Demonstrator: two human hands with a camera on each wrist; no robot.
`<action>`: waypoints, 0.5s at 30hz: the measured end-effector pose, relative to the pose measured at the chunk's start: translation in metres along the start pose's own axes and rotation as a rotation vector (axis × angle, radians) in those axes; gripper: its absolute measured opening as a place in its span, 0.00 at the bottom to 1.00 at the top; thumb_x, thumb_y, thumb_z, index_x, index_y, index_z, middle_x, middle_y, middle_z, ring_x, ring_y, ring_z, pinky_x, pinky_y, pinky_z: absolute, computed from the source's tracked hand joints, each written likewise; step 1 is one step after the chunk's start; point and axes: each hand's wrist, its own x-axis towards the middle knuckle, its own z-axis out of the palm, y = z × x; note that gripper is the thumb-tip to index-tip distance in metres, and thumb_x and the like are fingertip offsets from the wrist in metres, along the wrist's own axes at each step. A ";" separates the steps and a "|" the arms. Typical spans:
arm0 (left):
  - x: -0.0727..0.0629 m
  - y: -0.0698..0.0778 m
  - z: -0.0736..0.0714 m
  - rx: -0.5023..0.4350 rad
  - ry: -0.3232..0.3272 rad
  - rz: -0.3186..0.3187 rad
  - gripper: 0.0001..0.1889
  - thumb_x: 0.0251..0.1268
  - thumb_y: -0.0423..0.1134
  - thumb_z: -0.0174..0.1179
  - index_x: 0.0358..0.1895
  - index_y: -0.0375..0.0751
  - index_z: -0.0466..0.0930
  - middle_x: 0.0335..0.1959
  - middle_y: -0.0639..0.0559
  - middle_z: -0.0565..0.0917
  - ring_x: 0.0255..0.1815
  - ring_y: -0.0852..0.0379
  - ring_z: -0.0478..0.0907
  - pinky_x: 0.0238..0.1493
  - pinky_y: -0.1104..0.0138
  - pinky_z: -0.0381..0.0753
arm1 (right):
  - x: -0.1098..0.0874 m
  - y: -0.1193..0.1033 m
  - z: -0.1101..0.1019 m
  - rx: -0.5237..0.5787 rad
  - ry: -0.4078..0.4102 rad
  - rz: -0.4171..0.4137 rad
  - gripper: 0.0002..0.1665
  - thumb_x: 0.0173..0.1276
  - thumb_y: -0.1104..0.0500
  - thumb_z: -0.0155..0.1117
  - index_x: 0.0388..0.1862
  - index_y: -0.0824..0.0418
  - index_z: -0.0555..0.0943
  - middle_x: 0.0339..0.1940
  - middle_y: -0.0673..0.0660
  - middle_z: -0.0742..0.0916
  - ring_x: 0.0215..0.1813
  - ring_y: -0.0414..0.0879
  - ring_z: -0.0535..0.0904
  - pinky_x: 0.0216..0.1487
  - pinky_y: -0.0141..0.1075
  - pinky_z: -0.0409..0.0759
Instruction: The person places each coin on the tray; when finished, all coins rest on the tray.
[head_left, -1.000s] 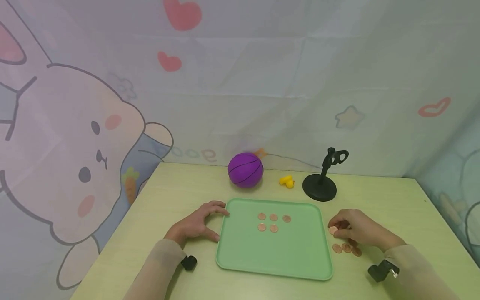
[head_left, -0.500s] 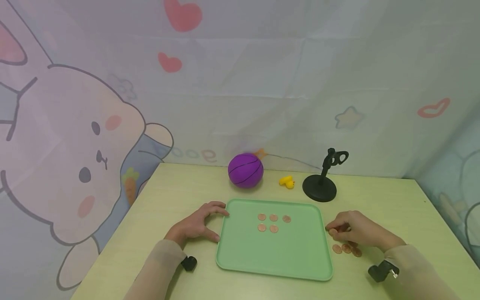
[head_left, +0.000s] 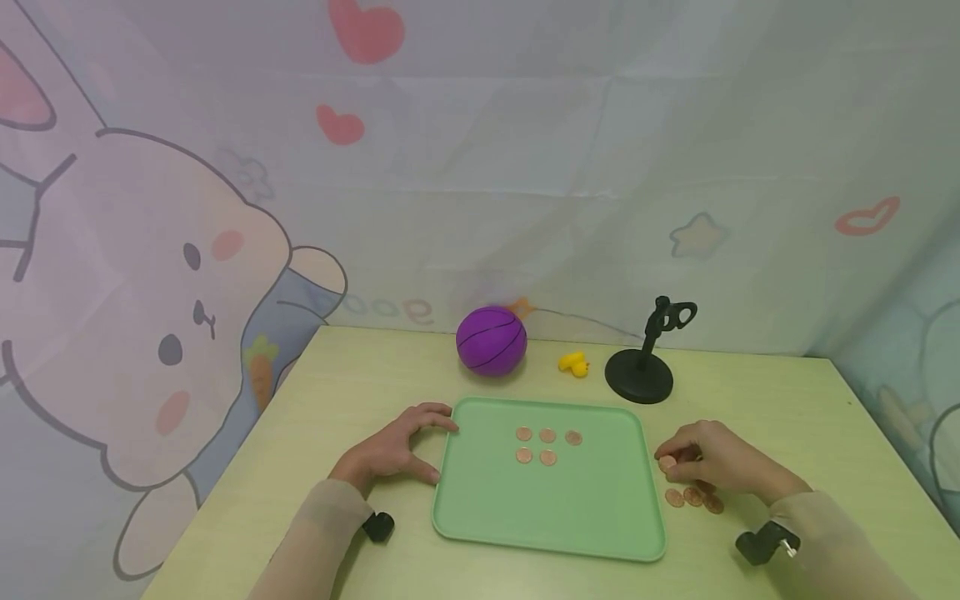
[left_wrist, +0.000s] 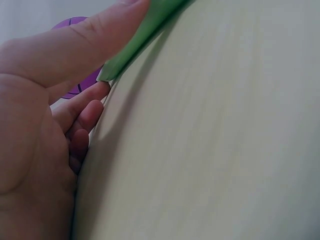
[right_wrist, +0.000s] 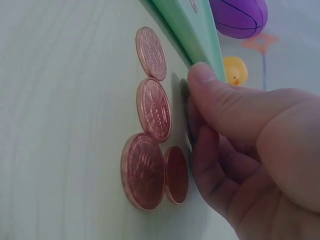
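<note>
My right hand (head_left: 716, 458) is just right of the green tray (head_left: 547, 517), pinching a copper coin (head_left: 667, 463) between thumb and fingers. In the right wrist view that coin is mostly hidden behind the fingers. Several more copper coins (right_wrist: 154, 109) lie on the table below this hand, some touching one another. On the tray's upper middle, coins (head_left: 547, 435) lie flat in two rows, three behind and two in front. My left hand (head_left: 390, 442) rests at the tray's left edge, thumb and fingers spread and touching the rim.
Behind the tray stand a purple ball (head_left: 491, 342), a small yellow rubber duck (head_left: 574, 364) and a black stand (head_left: 640, 375) with a ring-shaped top. A printed cloth backdrop (head_left: 510, 167) hangs behind the table (head_left: 390, 358).
My right fingertips shift slightly around the coin, and its tilt changes a little. The left hand, tray and the coins lying on it stay where they were.
</note>
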 end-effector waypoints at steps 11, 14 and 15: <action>0.000 -0.001 0.000 0.001 -0.003 -0.003 0.39 0.44 0.42 0.85 0.65 0.51 0.82 0.80 0.47 0.64 0.83 0.40 0.52 0.80 0.38 0.46 | 0.005 -0.004 0.001 -0.055 0.118 0.036 0.15 0.71 0.51 0.74 0.51 0.58 0.90 0.40 0.45 0.90 0.40 0.35 0.83 0.44 0.31 0.84; 0.000 0.000 0.000 0.003 -0.004 0.001 0.39 0.44 0.43 0.85 0.65 0.51 0.81 0.80 0.47 0.64 0.83 0.39 0.52 0.80 0.38 0.45 | 0.010 -0.009 0.003 -0.040 0.134 -0.006 0.14 0.71 0.52 0.74 0.50 0.58 0.90 0.40 0.45 0.90 0.39 0.35 0.84 0.43 0.31 0.85; 0.000 0.000 0.000 0.006 -0.004 0.004 0.39 0.44 0.43 0.85 0.65 0.51 0.81 0.80 0.47 0.64 0.83 0.39 0.52 0.80 0.38 0.45 | 0.011 -0.011 0.004 -0.031 0.136 -0.020 0.14 0.71 0.52 0.74 0.50 0.58 0.90 0.40 0.45 0.90 0.39 0.36 0.84 0.43 0.31 0.85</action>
